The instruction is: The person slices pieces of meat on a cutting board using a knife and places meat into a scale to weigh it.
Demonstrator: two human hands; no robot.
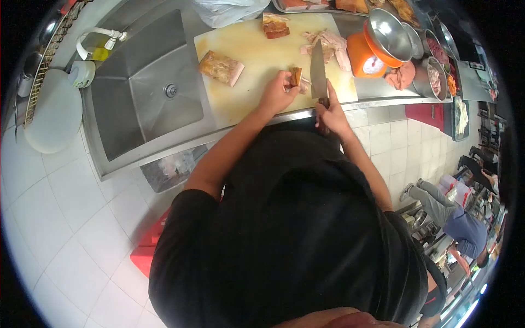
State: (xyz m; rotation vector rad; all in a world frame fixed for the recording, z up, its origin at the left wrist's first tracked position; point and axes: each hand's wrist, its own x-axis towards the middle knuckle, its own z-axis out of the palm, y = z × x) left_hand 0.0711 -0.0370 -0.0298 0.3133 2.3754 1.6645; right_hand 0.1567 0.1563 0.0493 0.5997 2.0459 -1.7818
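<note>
My left hand (278,94) pinches a small browned piece of meat (296,76) near the front of the white cutting board (251,49). Just to the right, my right hand (332,113) is wrapped round the handle of a large knife (318,71), its blade pointing away from me over the board. Thin pale scraps lie between the small piece and the blade. One browned slab (221,68) rests at the board's left, and a smaller block (275,25) sits at its back edge. Sliced pale meat (331,46) is piled behind the knife.
A steel sink (147,93) is at the left. Right of the board stand an orange scale (367,60) with a metal bowl (389,35) on it, and more bowls of meat (432,79). A plastic bag (229,11) lies behind. Another person (462,227) stands far right.
</note>
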